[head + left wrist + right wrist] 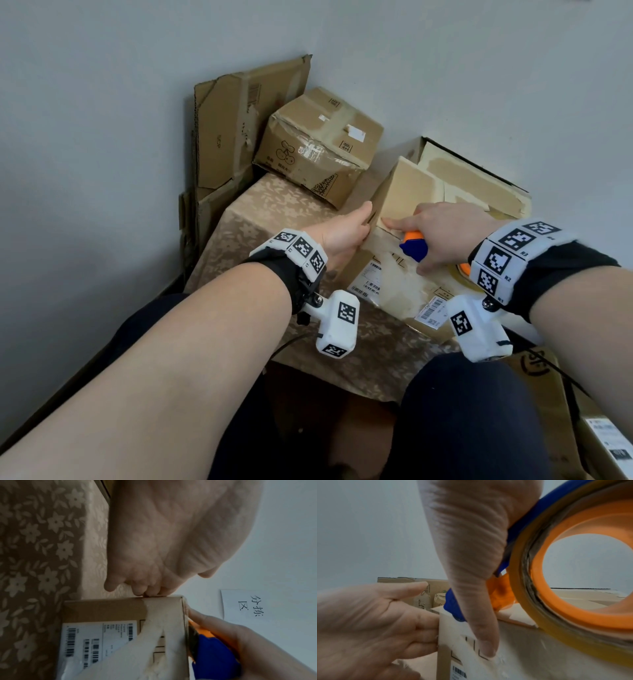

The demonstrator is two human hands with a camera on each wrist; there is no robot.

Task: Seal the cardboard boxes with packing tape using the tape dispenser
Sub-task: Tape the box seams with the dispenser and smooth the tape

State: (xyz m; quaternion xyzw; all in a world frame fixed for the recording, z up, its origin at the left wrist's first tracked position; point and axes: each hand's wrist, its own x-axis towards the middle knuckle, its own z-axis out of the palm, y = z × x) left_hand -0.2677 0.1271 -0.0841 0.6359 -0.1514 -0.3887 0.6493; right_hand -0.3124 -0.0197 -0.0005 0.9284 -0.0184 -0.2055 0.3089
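A small cardboard box (394,274) with shipping labels and old pale tape stands on the floral-cloth table (260,219). My left hand (356,226) lies flat against the box's left side, fingers straight and thumb out; the right wrist view shows that hand (385,622) at the box's edge. My right hand (442,236) grips the blue and orange tape dispenser (414,246) at the box's top edge. Its index finger points along the top, and its thumb presses the front face (488,649). The yellowish tape roll (556,639) sits on the orange hub (565,616).
A sealed, dented box (318,144) stands at the table's back. Flattened cardboard (222,130) leans on the wall at left. A large taped box (479,178) is right behind the small one. Another carton (548,394) stands by my right knee. A paper sign (248,604) hangs on the wall.
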